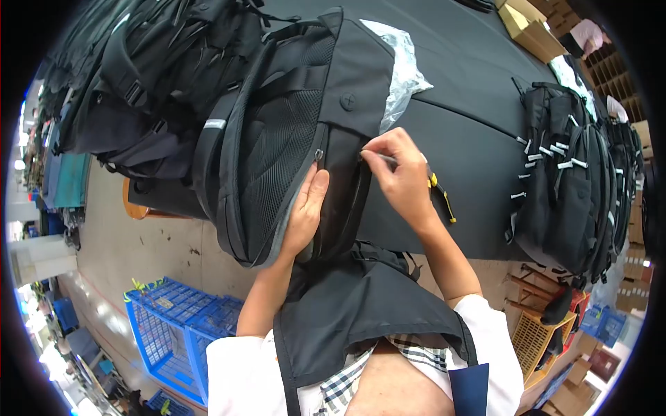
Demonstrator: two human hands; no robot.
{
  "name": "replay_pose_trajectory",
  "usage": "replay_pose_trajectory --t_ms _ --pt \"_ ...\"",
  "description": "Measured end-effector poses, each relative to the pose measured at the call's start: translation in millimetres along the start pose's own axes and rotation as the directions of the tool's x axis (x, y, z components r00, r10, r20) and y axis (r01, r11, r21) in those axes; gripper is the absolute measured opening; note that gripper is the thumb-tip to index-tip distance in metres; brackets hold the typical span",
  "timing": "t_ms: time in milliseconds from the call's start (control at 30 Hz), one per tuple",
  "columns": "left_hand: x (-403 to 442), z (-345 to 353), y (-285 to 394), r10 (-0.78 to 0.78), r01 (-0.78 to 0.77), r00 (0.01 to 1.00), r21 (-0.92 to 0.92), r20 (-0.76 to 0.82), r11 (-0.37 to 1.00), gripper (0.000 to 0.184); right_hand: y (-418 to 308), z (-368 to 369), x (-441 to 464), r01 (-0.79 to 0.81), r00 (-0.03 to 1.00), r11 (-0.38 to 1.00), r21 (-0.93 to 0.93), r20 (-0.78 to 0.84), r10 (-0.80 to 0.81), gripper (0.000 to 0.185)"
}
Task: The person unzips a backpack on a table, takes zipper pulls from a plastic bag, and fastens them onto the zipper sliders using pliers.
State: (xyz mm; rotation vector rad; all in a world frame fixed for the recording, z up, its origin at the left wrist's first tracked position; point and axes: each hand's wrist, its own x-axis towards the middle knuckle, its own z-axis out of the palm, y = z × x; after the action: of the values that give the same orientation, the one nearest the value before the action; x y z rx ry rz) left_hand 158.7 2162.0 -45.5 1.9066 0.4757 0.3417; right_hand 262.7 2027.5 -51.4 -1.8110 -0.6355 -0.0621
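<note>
A black backpack (pixel 350 87) with a mesh back panel (pixel 277 139) lies on its side on the black table in front of me. My left hand (pixel 305 211) rests flat along its side, fingers stretched out and close to a zipper pull (pixel 318 155). At the opposite edge of that side panel, my right hand (pixel 399 170) is closed in a pinch. A thin greyish piece shows between its fingers, too small to name. Just beyond the right wrist, a yellow and black tool (pixel 438 191) lies on the table, partly hidden by the hand.
More black backpacks (pixel 173 62) are piled at the left, and others with white zipper pulls (pixel 562 173) stand at the right. Clear plastic wrapping (pixel 402 76) lies behind the bag. A cardboard box (pixel 531 31) sits at the far edge. Blue crates (pixel 180 333) stand on the floor.
</note>
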Motion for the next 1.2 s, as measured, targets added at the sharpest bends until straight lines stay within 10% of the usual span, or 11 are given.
replay_pose_trajectory --t_ms 67,567,733,800,1000,1200 --pt "-3.7 1.0 -1.4 -0.018 0.018 1.0 -0.007 0.012 1.0 0.043 -3.9 1.8 0.3 0.112 0.993 0.956 -0.272 0.056 -0.1 0.007" --pt "-4.0 3.2 -10.9 -0.178 0.206 0.976 -0.272 0.126 0.94 0.049 -6.0 -15.7 -50.6 0.318 0.948 0.854 -0.412 0.117 -0.296 0.029" --pt "-2.9 3.0 -16.8 -0.102 0.112 0.993 -0.235 0.056 0.965 0.052 -1.4 -37.3 -65.7 -0.188 0.975 0.861 -0.472 -0.196 0.106 0.026" --pt "-3.3 4.4 -15.5 -0.127 0.146 0.988 -0.258 0.091 0.955 0.052 15.8 -47.2 -67.4 -0.104 0.98 0.868 -0.486 -0.199 0.006 0.026" --pt "-9.3 6.2 -5.9 -0.026 0.028 0.994 -0.018 0.11 0.999 0.051 -34.0 -24.6 -42.7 -0.035 0.999 0.999 0.001 0.041 0.035 0.031" --pt "-8.8 -3.1 -7.6 0.02 -0.076 0.977 0.262 0.212 0.962 0.045 -56.2 13.9 -18.8 0.149 0.989 0.945 -0.293 0.04 -0.144 0.032"
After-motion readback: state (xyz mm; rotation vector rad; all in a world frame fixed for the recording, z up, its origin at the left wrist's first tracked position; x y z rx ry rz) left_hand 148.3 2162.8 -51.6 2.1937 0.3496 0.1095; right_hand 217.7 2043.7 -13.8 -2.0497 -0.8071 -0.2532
